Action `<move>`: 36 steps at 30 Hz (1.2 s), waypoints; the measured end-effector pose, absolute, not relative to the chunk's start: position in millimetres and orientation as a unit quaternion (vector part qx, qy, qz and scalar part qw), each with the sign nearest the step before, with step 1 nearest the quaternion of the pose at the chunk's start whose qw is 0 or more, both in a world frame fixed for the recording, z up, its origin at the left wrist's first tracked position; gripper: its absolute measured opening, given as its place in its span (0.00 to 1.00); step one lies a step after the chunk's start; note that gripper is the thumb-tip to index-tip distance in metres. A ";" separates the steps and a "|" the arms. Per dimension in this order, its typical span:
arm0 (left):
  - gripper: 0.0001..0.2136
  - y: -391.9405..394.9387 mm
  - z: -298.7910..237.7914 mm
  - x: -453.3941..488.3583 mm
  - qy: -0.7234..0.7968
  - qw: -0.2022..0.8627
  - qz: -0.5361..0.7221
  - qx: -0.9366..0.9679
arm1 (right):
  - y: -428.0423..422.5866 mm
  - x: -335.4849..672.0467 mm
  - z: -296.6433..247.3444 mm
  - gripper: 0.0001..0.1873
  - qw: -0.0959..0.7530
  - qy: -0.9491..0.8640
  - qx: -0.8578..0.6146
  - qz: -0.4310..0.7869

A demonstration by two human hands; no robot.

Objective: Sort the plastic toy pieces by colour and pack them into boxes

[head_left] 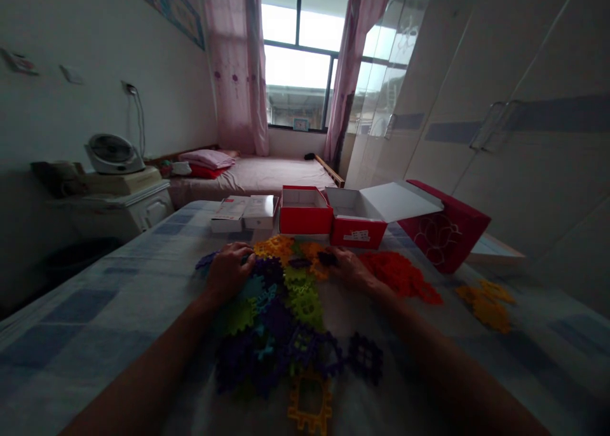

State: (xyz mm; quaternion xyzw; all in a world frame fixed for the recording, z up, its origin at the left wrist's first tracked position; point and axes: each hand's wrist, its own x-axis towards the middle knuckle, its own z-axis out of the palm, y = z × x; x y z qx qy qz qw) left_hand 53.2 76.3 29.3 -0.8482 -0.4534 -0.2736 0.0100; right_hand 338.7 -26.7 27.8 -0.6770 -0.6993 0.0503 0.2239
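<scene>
A loose pile of notched plastic building pieces lies in front of me, with purple pieces, lime green pieces, light blue pieces and yellow-orange pieces. At the pile's far left edge rests my left hand, thumb and fingers apart, beside purple pieces; its fingertips are partly hidden. My right hand pinches a dark purple piece over orange pieces. Just right of that hand is a heap of red pieces. A single square orange frame piece lies nearest me.
Behind the pile stand an open red box, a second red box with its lid up and white boxes. A dark red box leans at the right. More yellow pieces lie on the checked cloth.
</scene>
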 end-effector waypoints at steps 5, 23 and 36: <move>0.15 75.7 28.7 53.8 -0.448 0.013 -0.283 -0.848 | -30.6 348.2 20.7 0.27 0.212 -0.713 -0.668 0.023; 0.15 75.3 28.3 53.3 -0.449 0.000 -0.288 -0.846 | -52.6 331.7 57.5 0.17 0.304 -0.688 -0.644 0.142; 0.13 75.8 27.9 53.6 -0.449 0.006 -0.284 -0.847 | 14.2 344.0 53.2 0.41 0.221 -0.761 -0.549 0.265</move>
